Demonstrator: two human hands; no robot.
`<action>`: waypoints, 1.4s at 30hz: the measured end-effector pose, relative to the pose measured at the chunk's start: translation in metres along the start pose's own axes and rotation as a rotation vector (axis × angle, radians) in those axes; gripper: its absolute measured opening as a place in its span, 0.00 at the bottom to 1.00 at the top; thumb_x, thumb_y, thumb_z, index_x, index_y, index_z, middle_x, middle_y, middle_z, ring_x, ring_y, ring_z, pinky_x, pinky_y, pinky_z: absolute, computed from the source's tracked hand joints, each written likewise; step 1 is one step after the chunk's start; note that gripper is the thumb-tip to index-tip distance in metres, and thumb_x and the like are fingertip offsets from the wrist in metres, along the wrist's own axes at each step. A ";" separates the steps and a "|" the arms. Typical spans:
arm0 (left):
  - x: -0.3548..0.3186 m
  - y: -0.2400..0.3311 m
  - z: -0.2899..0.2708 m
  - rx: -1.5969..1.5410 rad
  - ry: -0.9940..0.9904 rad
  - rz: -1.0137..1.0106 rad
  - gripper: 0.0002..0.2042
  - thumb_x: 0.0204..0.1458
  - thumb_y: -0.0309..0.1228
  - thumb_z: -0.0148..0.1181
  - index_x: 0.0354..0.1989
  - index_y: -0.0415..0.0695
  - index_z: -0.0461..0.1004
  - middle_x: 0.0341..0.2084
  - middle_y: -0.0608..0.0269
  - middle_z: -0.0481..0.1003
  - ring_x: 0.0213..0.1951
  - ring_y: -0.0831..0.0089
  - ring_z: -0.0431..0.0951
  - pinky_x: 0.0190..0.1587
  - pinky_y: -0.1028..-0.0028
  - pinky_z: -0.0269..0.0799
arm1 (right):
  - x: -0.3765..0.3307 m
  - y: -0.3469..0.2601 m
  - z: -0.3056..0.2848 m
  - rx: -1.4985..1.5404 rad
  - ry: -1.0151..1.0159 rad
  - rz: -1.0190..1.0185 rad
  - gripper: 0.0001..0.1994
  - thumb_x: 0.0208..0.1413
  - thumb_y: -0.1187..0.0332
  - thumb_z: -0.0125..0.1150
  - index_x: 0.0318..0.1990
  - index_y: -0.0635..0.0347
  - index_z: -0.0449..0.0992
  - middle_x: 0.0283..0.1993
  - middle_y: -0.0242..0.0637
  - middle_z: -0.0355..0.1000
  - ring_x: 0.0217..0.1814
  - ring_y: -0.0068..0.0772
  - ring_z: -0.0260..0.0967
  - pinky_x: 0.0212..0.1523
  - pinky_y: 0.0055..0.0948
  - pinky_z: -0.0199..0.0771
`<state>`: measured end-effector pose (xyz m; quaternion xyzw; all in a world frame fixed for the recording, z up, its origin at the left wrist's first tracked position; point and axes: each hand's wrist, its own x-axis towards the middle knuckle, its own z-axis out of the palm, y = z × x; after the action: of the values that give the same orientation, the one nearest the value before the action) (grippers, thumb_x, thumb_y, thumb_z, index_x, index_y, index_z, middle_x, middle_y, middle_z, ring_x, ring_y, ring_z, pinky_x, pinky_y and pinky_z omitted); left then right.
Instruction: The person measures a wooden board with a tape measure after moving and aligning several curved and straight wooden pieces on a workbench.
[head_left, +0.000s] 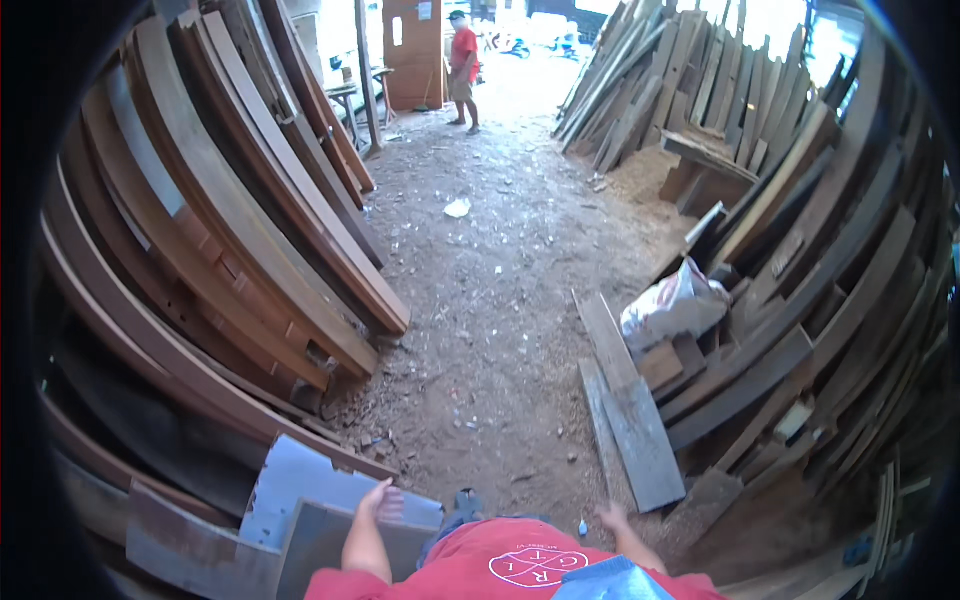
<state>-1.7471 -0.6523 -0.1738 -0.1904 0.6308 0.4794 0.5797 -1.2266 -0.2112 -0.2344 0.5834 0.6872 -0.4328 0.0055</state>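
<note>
My left hand (381,501) hangs at the lower left with its fingers stretched out and nothing in them. It is over or beside a pale bluish panel (300,480) and a grey-brown board (318,548); whether it touches either, I cannot tell. At the lower right, my right hand (613,517) is smeared by motion, so its fingers do not show clearly. No object can be made out in it. Nearest to it are a small light-blue item (583,527) on the ground and a grey wooden plank (645,455) lying on the floor.
Long wooden boards (265,150) lean along the left side. More planks (780,345) are stacked on the right, beside a white plastic sack (677,306). A dirt path (480,330) runs ahead, with a white scrap (457,208) on it. A person in red (464,70) stands near a brown door (413,60).
</note>
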 end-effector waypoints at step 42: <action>0.426 1.374 0.897 0.746 -0.881 0.780 0.29 0.53 0.09 0.51 0.65 0.42 0.70 0.72 0.54 0.59 0.77 0.64 0.51 0.74 0.63 0.51 | 0.896 -0.836 -0.292 1.136 0.680 0.148 0.11 0.66 0.70 0.60 0.51 0.68 0.78 0.42 0.38 0.79 0.40 0.25 0.79 0.43 0.25 0.81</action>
<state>-2.4573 0.8655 0.0824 0.4741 0.4816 0.4366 0.5938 -2.0420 0.7251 -0.0194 0.6452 0.2739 -0.5180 -0.4903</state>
